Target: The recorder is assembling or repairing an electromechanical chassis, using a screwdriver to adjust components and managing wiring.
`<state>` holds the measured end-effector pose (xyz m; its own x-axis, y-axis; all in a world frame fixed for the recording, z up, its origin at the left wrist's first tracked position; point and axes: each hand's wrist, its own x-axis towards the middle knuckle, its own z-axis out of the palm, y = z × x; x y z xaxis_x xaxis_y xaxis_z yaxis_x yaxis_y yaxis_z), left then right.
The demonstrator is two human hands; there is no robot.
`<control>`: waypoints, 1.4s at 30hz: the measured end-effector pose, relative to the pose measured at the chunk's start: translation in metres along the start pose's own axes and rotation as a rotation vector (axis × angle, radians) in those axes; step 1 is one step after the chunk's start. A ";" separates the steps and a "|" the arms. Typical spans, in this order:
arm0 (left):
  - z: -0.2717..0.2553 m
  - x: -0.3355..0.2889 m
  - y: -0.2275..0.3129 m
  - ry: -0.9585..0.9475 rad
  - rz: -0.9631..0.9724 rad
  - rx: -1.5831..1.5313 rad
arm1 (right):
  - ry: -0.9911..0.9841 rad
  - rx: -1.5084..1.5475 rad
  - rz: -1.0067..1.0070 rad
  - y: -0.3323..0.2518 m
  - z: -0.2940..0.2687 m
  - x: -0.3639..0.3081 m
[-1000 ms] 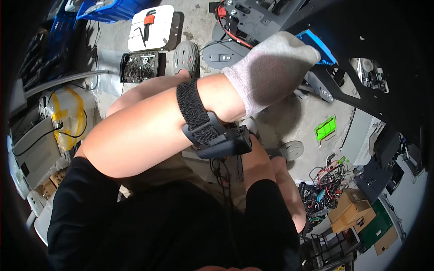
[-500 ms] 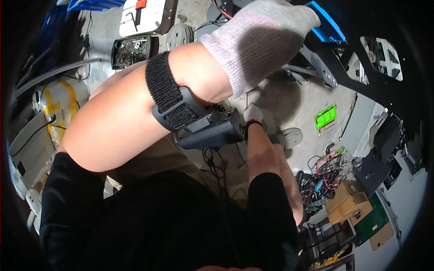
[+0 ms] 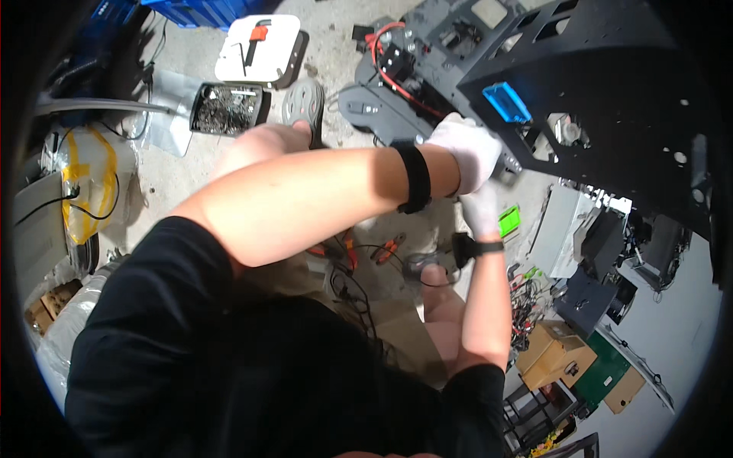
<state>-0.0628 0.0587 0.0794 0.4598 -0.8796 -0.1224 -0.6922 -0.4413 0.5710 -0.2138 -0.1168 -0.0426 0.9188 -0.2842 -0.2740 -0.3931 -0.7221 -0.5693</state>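
Observation:
My left hand (image 3: 471, 153), in a pale knit glove, reaches across to the lower edge of a big black metal frame (image 3: 611, 114). Its fingers look curled in, and whatever they hold is hidden. Just below it is my right hand (image 3: 481, 212), also gloved, partly covered by the left and smeared by motion, so its fingers do not show. A blue plastic tray (image 3: 506, 103) rests on the frame above my hands. On the floor beyond my right wrist lies a bright green tray (image 3: 509, 220).
At the upper left are a black bin (image 3: 226, 109) of small metal parts and a white lid (image 3: 259, 47) with a hex key on it. Orange-handled pliers (image 3: 389, 249) lie between my feet. Tangled cables (image 3: 527, 305) and a cardboard box (image 3: 553, 355) are at right.
My left arm has come down from close to the camera, and its hand is now beside the right one. The thin rod seen at my right hand no longer shows. The view has shifted.

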 end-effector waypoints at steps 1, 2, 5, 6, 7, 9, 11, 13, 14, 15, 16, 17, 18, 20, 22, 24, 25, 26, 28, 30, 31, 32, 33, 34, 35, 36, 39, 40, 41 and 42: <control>-0.002 0.001 0.001 -0.039 -0.026 0.003 | -0.048 0.313 0.111 -0.028 -0.026 -0.009; -0.004 0.001 0.002 -0.040 -0.003 0.001 | 0.018 0.430 0.066 -0.054 -0.047 -0.019; -0.003 -0.002 0.011 -0.040 0.074 -0.272 | 0.220 0.445 0.027 -0.105 -0.092 -0.046; -0.002 -0.002 0.014 -0.040 0.142 -0.323 | 0.288 0.491 0.037 -0.113 -0.099 -0.052; 0.000 -0.003 0.017 -0.062 0.213 -0.374 | 0.347 0.476 0.042 -0.117 -0.101 -0.061; 0.003 -0.005 0.020 -0.122 0.312 -0.614 | 0.458 0.584 0.019 -0.117 -0.099 -0.071; 0.004 -0.007 0.023 -0.253 0.270 -0.788 | 0.475 0.703 0.005 -0.112 -0.094 -0.074; 0.001 -0.007 0.023 -0.295 0.233 -0.802 | 0.431 0.775 -0.011 -0.108 -0.092 -0.071; -0.002 -0.006 0.023 -0.331 0.215 -0.828 | 0.418 0.769 -0.019 -0.107 -0.094 -0.069; -0.005 -0.005 0.022 -0.311 0.220 -0.825 | 0.457 0.766 0.041 -0.106 -0.095 -0.065; -0.009 -0.004 0.022 -0.290 0.228 -0.820 | 0.486 0.783 -0.019 -0.107 -0.094 -0.060; -0.012 -0.002 0.022 -0.272 0.249 -0.819 | 0.573 0.800 -0.004 -0.108 -0.091 -0.056; -0.015 0.001 0.024 -0.225 0.128 -0.951 | 0.639 0.802 0.000 -0.109 -0.086 -0.052; -0.021 0.007 0.019 -0.055 -0.137 -1.102 | 0.490 0.599 0.129 -0.112 -0.080 -0.054; -0.023 0.012 0.019 0.109 -0.187 -1.318 | 0.325 0.461 0.090 -0.116 -0.071 -0.063; -0.023 0.015 0.018 0.077 -0.179 -1.324 | 0.300 0.322 -0.019 -0.119 -0.061 -0.060; -0.022 0.016 0.018 0.035 -0.197 -1.324 | 0.296 0.339 -0.046 -0.121 -0.056 -0.063; -0.021 0.015 0.017 0.025 -0.161 -1.267 | 0.279 0.377 -0.020 -0.123 -0.052 -0.064; -0.017 0.015 0.018 0.006 -0.221 -1.281 | 0.289 0.276 -0.108 -0.124 -0.050 -0.065; -0.013 0.014 0.019 0.018 -0.262 -1.299 | 0.269 0.286 -0.061 -0.126 -0.050 -0.064; -0.010 0.014 0.019 0.019 -0.293 -1.310 | 0.245 0.345 0.028 -0.127 -0.051 -0.063; -0.008 0.015 0.019 0.012 -0.313 -1.319 | 0.239 0.412 0.072 -0.128 -0.053 -0.064; -0.006 0.015 0.019 0.000 -0.339 -1.327 | 0.203 0.490 0.126 -0.130 -0.051 -0.061; -0.004 0.016 0.018 -0.004 -0.356 -1.345 | 0.230 0.444 0.082 -0.131 -0.052 -0.060; -0.003 0.017 0.017 -0.004 -0.343 -1.330 | 0.260 0.391 0.053 -0.132 -0.051 -0.060; -0.001 0.018 0.016 -0.003 -0.340 -1.319 | 0.285 0.329 0.019 -0.133 -0.050 -0.061; 0.002 0.019 0.013 0.002 -0.330 -1.276 | 0.273 0.364 0.030 -0.132 -0.049 -0.061; 0.003 0.019 0.012 0.002 -0.328 -1.254 | 0.281 0.334 0.014 -0.130 -0.048 -0.060; 0.003 0.019 0.012 0.005 -0.331 -1.234 | 0.299 0.306 -0.025 -0.129 -0.047 -0.059; 0.004 0.019 0.011 0.007 -0.338 -1.255 | 0.316 0.278 -0.064 -0.127 -0.046 -0.057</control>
<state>-0.0641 0.0363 0.0803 0.5137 -0.7557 -0.4063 0.4461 -0.1692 0.8788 -0.2148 -0.0376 0.0810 0.8903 -0.4553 -0.0049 -0.2903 -0.5593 -0.7764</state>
